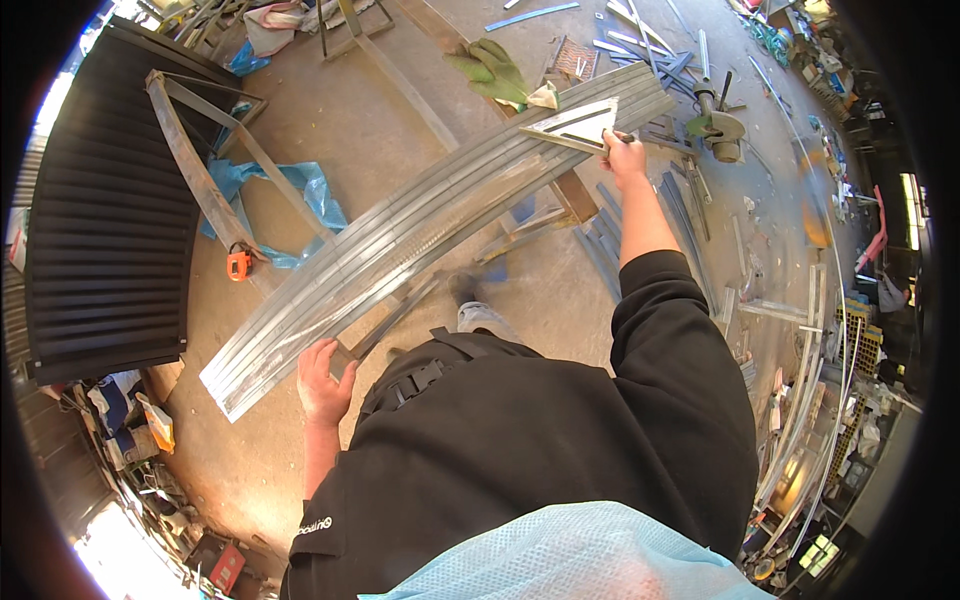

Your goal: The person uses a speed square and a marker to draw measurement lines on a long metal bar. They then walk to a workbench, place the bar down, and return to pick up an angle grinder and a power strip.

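Observation:
A bundle of long silver metal profiles lies side by side, slanting from lower left to upper right. Near its far right end sits a silver triangular set square, flat across the profiles. My right hand is closed at the square's corner; a short dark object, perhaps a marker, pokes out by the fingers. Beside the near edge of the bundle, my left hand has its thumb and fingers apart and holds nothing visible; whether it touches the metal frame below, I cannot tell. Green-and-white work gloves rest just beyond the square.
An orange tape measure sits on the rusty frame at left, near blue plastic sheeting. Dark corrugated panels stand far left. Right of the bundle is a cutting machine; metal offcuts litter the floor.

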A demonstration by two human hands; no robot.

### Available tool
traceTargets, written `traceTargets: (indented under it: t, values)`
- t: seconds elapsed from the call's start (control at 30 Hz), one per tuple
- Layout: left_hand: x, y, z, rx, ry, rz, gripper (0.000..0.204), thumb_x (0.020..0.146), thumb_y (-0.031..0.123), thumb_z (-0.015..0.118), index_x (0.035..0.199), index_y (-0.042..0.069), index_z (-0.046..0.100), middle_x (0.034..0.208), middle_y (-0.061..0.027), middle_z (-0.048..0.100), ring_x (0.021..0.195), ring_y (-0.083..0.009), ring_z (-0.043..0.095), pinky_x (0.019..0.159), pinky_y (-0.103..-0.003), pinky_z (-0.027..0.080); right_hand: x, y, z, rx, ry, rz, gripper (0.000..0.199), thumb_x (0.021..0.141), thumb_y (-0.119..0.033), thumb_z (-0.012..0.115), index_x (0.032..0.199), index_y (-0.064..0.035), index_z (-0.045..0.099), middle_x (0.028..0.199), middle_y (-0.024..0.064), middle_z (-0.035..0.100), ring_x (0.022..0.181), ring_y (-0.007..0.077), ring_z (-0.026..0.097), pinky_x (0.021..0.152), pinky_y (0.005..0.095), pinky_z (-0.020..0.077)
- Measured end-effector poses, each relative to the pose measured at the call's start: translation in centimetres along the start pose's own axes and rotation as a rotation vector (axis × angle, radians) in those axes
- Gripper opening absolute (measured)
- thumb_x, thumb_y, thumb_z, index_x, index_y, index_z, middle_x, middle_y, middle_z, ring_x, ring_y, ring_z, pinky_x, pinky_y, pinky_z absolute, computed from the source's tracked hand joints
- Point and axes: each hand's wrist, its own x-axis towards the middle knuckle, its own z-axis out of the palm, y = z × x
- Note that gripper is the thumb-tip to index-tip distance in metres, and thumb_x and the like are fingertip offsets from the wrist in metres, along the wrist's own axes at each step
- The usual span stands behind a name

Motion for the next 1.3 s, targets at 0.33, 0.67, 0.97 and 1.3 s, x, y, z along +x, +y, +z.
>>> traceTargets:
  t: [0.33,0.67,0.97,1.3]
  values:
    - [8.1,7.2,1.9,-0.056,-0.053,0.026,0.046,0.088,0.024,0.09,0.126,0.003,0.074,0.13,-0.0179,0.075,0.121,-0.0415,0.068,0.106,-0.05,0.054,-9.4,-6.0,1.4,-0.747,0.128,-0.584,0.025,0.108,-0.034,0.067,0.129,-0.0225,0.077,0.108,0.0196,0.082,0.106,0.0443,0.078,0.089,0.0575,0.0605]
    - [19.5,19.5,6.0,-0.332,-0.374,-0.105,0.037,0.111,0.037,0.063,0.112,0.002,0.074,0.103,-0.0219,0.075,0.102,-0.0445,0.07,0.089,-0.053,0.055,-26.9,-6.1,13.5,-0.432,-0.592,-0.987,0.025,0.106,-0.023,0.07,0.121,-0.0098,0.054,0.106,0.0173,0.075,0.095,0.0451,0.073,0.079,0.0548,0.0564]
    - [17.4,17.7,6.3,-0.384,-0.249,-0.102,0.025,0.109,0.027,0.069,0.105,0.002,0.074,0.091,-0.0197,0.075,0.088,-0.0423,0.072,0.079,-0.048,0.056,-19.7,-9.3,12.3,-0.119,-0.663,-0.522,0.033,0.116,-0.038,0.063,0.114,-0.0047,0.065,0.085,0.013,0.072,0.07,0.0321,0.068,0.063,0.0448,0.0523]
    - [17.0,16.8,5.8,-0.244,-0.036,0.055,0.018,0.102,0.024,0.077,0.11,0.009,0.071,0.1,-0.0105,0.072,0.098,-0.0377,0.071,0.084,-0.05,0.057,-23.1,-9.8,10.1,0.392,-1.206,0.091,0.02,0.113,-0.023,0.062,0.101,-0.0072,0.061,0.078,0.0008,0.062,0.064,0.0073,0.05,0.057,0.0255,0.0406]
